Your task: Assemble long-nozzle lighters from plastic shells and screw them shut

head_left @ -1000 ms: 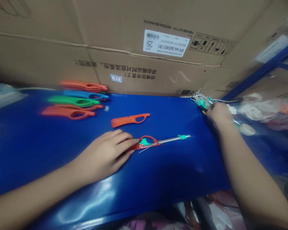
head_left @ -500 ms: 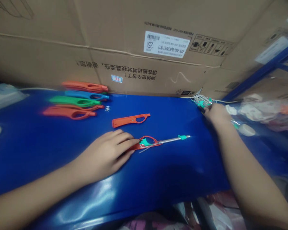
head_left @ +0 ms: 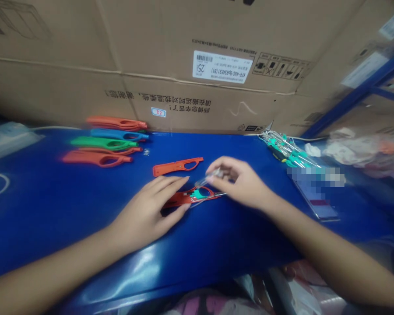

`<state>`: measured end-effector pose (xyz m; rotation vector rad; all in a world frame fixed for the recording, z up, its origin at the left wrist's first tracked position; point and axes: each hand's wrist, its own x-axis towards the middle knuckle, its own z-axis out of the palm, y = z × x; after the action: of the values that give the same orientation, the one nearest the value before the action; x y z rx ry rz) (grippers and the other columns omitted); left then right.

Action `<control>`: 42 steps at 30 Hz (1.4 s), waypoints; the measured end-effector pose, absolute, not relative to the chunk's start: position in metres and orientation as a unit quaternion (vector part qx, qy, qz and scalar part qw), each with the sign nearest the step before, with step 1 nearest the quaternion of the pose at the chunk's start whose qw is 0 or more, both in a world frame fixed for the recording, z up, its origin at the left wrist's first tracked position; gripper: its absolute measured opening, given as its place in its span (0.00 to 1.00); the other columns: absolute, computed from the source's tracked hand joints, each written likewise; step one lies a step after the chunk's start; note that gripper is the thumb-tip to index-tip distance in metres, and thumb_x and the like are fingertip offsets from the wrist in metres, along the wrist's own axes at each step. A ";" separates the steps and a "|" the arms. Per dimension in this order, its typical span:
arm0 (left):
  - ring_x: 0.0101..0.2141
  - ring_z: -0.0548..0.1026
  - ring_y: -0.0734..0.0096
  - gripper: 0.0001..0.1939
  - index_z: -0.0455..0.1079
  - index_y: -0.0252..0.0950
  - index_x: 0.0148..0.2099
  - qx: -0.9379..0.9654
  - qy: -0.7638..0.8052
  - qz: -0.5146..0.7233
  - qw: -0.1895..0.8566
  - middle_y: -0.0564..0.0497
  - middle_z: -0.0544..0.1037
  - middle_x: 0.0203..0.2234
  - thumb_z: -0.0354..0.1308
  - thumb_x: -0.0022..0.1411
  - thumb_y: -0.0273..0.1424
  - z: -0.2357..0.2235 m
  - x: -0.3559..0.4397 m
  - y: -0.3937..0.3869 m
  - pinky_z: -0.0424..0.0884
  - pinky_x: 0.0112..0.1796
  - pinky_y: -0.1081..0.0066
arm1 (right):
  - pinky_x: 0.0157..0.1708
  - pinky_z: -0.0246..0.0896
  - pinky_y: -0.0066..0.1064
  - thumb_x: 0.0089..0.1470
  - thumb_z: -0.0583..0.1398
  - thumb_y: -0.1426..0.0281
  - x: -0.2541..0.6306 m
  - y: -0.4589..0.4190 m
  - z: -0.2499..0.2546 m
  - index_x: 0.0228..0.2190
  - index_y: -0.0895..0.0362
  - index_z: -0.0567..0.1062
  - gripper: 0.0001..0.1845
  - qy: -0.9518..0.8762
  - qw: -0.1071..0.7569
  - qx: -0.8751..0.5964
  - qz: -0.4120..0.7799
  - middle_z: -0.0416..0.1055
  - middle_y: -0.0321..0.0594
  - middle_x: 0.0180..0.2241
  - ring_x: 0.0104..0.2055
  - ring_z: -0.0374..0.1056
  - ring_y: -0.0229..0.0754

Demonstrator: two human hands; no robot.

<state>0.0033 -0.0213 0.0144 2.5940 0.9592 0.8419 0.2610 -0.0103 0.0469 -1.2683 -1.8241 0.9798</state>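
My left hand (head_left: 154, 203) rests over an orange lighter half-shell (head_left: 180, 199), with thumb and fingers on either side of its rear end. A green trigger (head_left: 195, 194), thin wires and a metal tube (head_left: 219, 194) lie in that shell. Just above it, my right hand (head_left: 238, 179) pinches a small clear, blurred part (head_left: 205, 178), its exact kind hard to make out. Another orange half-shell (head_left: 177, 166) lies behind, inner side up. My right fingers cover most of the tube's far end.
Orange, blue (head_left: 118, 134) and green (head_left: 101, 142) lighter shells lie stacked at the left, beside small springs (head_left: 146, 152). Metal tubes with green pieces (head_left: 295, 153), a screwdriver (head_left: 277, 154) and a phone (head_left: 315, 199) lie at the right. A large cardboard box (head_left: 170, 65) stands behind.
My right hand has come from the tube pile at the right to the shell in front of me, carrying the small clear part. The left thumb and fingers have spread a little.
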 end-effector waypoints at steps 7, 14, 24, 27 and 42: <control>0.38 0.76 0.71 0.13 0.73 0.35 0.54 0.883 0.250 0.345 0.199 0.50 0.81 0.38 0.62 0.68 0.27 0.020 0.008 -0.025 0.73 0.41 0.71 | 0.24 0.56 0.25 0.56 0.63 0.71 0.232 -0.041 0.040 0.39 0.56 0.76 0.08 -0.740 0.311 -0.430 0.412 0.69 0.32 0.27 0.25 0.61 0.32; 0.40 0.77 0.70 0.12 0.74 0.35 0.53 0.859 0.307 0.357 0.202 0.48 0.81 0.41 0.59 0.69 0.27 0.017 0.005 -0.020 0.74 0.43 0.71 | 0.38 0.62 0.30 0.60 0.62 0.71 0.251 -0.033 0.031 0.41 0.55 0.74 0.06 -0.861 0.250 -0.389 0.211 0.70 0.39 0.40 0.38 0.67 0.38; 0.43 0.74 0.66 0.17 0.66 0.33 0.62 0.894 0.297 0.294 0.162 0.46 0.78 0.43 0.51 0.74 0.27 0.013 0.000 -0.014 0.69 0.46 0.65 | 0.35 0.62 0.28 0.65 0.59 0.72 0.252 -0.034 0.024 0.38 0.56 0.74 0.03 -0.865 0.222 -0.396 0.215 0.73 0.37 0.37 0.35 0.67 0.35; 0.42 0.72 0.64 0.16 0.66 0.34 0.60 0.905 0.301 0.253 0.160 0.45 0.76 0.42 0.47 0.75 0.28 0.014 0.000 -0.015 0.68 0.45 0.63 | 0.25 0.56 0.25 0.62 0.61 0.72 0.253 -0.032 0.024 0.35 0.56 0.75 0.03 -0.817 0.272 -0.434 0.264 0.66 0.30 0.24 0.24 0.59 0.31; 0.43 0.72 0.64 0.11 0.70 0.38 0.51 0.891 0.314 0.185 0.270 0.48 0.76 0.43 0.48 0.75 0.33 0.015 0.002 -0.016 0.67 0.46 0.63 | 0.21 0.48 0.26 0.61 0.62 0.68 0.253 -0.020 0.023 0.33 0.59 0.80 0.08 -0.769 0.276 -0.422 0.393 0.67 0.33 0.24 0.21 0.54 0.30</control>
<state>0.0017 -0.0159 0.0154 2.4027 0.8457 0.4985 0.2533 -0.0196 0.0230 -1.1324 -2.0660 1.0566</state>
